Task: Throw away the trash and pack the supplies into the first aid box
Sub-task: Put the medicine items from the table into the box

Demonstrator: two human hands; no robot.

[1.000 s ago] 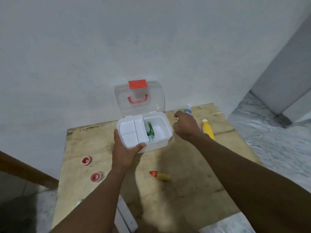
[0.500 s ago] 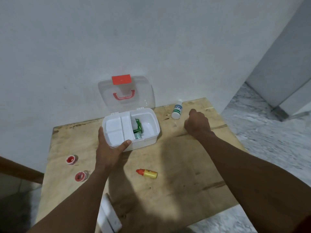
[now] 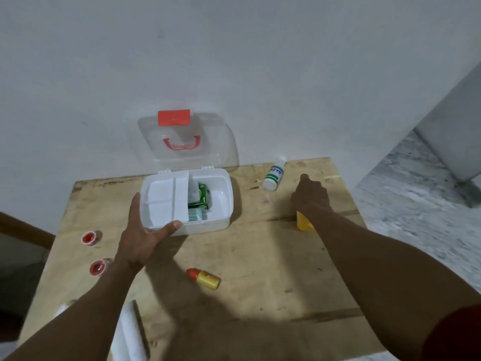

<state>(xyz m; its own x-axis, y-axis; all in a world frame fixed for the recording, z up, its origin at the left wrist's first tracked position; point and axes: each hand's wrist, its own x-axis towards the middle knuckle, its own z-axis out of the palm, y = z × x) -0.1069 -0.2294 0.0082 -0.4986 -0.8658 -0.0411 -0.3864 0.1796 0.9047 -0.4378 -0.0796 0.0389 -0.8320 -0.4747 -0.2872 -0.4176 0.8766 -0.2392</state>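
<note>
The white first aid box (image 3: 221, 225) stands open at the back of the wooden table (image 3: 260, 303), its clear lid (image 3: 216, 142) leaning on the wall. A white divider tray (image 3: 164, 201) fills its left half. A green packet (image 3: 202, 198) and a pale green item (image 3: 195, 214) lie in the right half. My left hand (image 3: 140, 230) grips the box's front-left corner, thumb along the front rim. My right hand (image 3: 311, 195) is closed over a yellow bottle (image 3: 304, 223), whose top is hidden. A white bottle with a green label (image 3: 273, 177) lies beside it.
A small yellow bottle with a red cap (image 3: 204, 278) lies in front of the box. Two red tape rolls (image 3: 90, 237) (image 3: 97, 267) sit at the left edge. A white roll (image 3: 130, 332) lies at the near edge. Grey floor drops away on the right.
My right hand has left the white bottle and moved right onto the yellow bottle. The white bottle now lies uncovered. My left hand has stayed on the box.
</note>
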